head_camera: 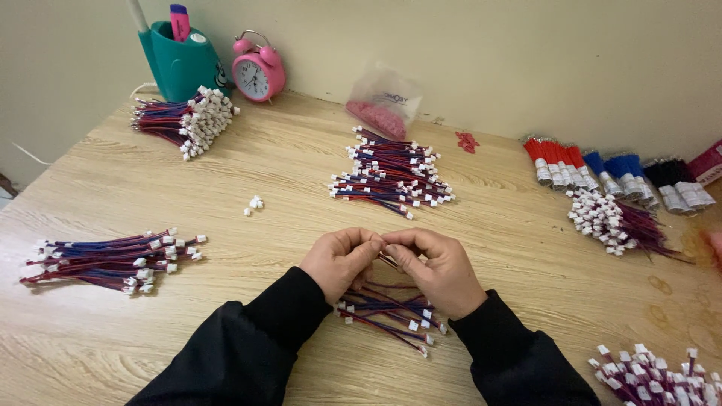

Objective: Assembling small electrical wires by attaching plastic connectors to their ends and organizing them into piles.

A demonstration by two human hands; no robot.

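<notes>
My left hand [342, 259] and my right hand [436, 267] meet fingertip to fingertip over the wooden table [226, 331], both pinching a thin red-and-blue wire with a white connector [387, 259]. Just below the hands lies a small loose pile of the same wired connectors [391, 312]. Both arms wear black sleeves. The held wire is mostly hidden by my fingers.
Bundles of wired connectors lie at the left [113, 259], back left [184, 120], centre back [391, 173], right [617, 222] and bottom right [662, 376]. Red, blue and black wire bundles [617, 173], a pink alarm clock [258, 71], teal pen holder [177, 64] and a plastic bag [382, 105] line the wall.
</notes>
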